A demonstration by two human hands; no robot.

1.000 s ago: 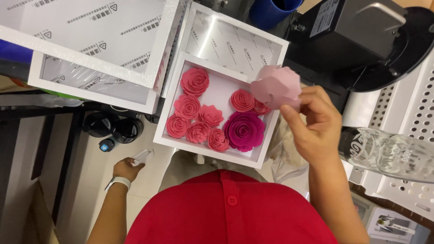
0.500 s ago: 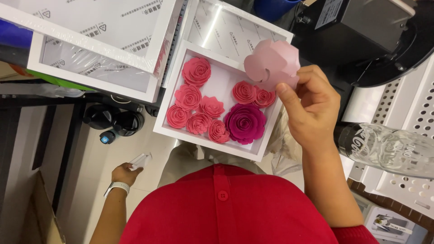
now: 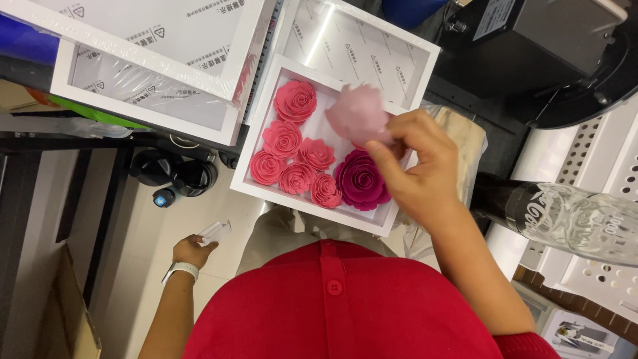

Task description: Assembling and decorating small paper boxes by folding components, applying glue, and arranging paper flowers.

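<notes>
Down by my side, my left hand [image 3: 191,250] is curled loosely around a small clear plastic piece [image 3: 216,231], fingers half closed, with open floor [image 3: 143,266] all about it. My right hand [image 3: 419,169] is raised over the white shadow-box frame [image 3: 302,199], thumb and fingertips pinched shut on a pale pink paper flower [image 3: 357,114], which is blurred. That flower sits just above the frame's far right part, near its upper edge. Directly under my right palm lies the big magenta paper rose [image 3: 362,179], close to the frame's near rim. To the left of my right hand the smaller pink paper roses [image 3: 290,149] cluster together, touching one another. Bare white backing shows between them and the held flower. Just right of my wrist a glass bottle [image 3: 565,216] lies on its side. Beyond my right hand rest wrapped white frames [image 3: 166,73] and a black machine [image 3: 531,46].
</notes>
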